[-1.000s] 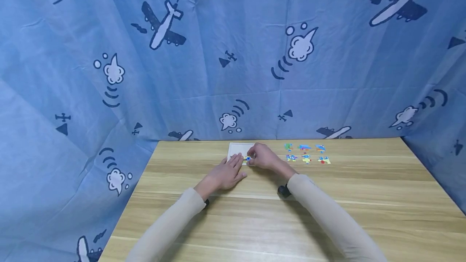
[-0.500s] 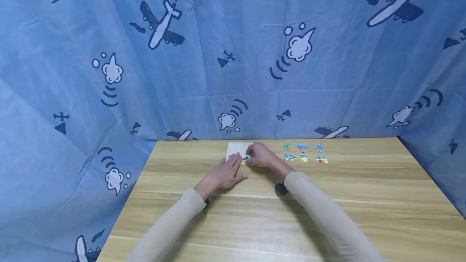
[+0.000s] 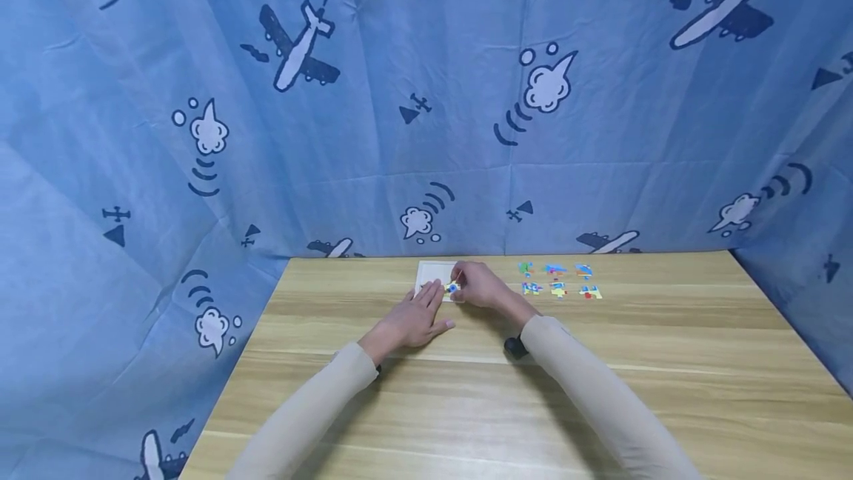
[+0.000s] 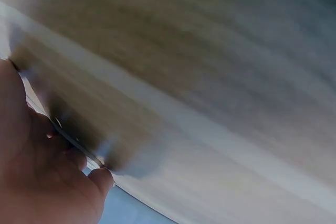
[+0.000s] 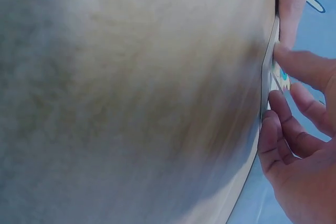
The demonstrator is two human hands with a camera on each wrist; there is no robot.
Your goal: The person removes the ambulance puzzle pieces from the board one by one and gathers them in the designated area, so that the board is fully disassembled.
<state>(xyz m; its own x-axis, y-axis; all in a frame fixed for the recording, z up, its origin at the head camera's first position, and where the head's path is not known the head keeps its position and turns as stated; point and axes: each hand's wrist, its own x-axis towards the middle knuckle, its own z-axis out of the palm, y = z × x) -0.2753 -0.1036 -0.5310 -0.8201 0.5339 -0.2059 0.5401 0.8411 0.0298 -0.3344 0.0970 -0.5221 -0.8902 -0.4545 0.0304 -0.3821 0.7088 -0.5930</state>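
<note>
A white puzzle tray [image 3: 435, 270] lies flat near the far edge of the table. My left hand [image 3: 415, 321] rests with straight fingers over its front left part. The right hand [image 3: 481, 284] pinches a yellow-and-blue jigsaw piece [image 3: 452, 288] between thumb and fingers at the tray's front right. In the right wrist view the piece [image 5: 284, 80] stands tilted at the fingertips of the right hand [image 5: 304, 135], close to the tray's edge. The left wrist view catches the left hand [image 4: 50, 171] low at the table surface. Fingers hide much of the tray's front.
Several loose jigsaw pieces lie in two rows right of the tray, among them a green one [image 3: 526, 269] and a yellow one [image 3: 590, 292]. The wooden table [image 3: 466, 406] ends at a blue airplane-print curtain [image 3: 373, 169] behind and at both sides.
The jigsaw piece in my right hand has tipped up slightly, showing more of its printed face. The left hand has stayed in place on the tray.
</note>
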